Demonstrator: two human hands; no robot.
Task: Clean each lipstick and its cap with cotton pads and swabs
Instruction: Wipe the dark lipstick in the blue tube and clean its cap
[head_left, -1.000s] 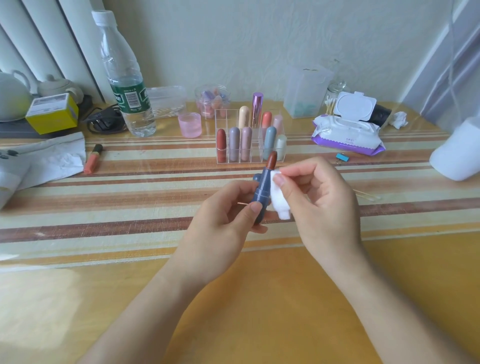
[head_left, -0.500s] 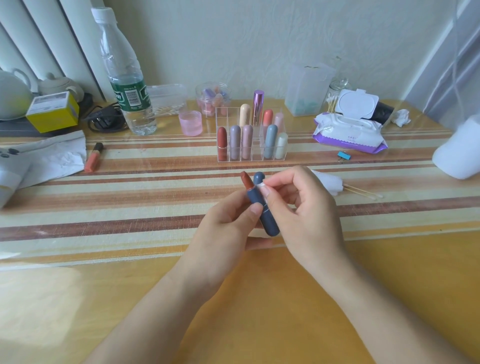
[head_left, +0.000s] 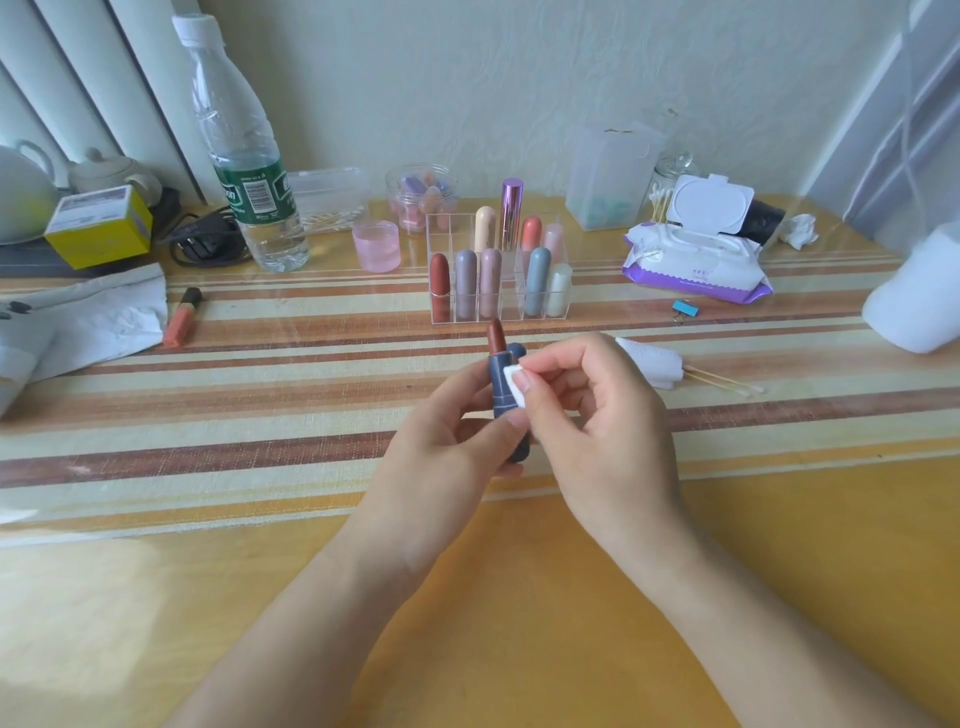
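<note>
Lipstick (head_left: 497, 387) tip-up in L grip (head_left: 441, 452), pad (head_left: 514, 382) beside.

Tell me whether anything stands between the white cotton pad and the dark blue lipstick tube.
Nothing visible does. The right hand pinches the white cotton pad directly against the dark blue lipstick tube, which the left hand grips.
</note>
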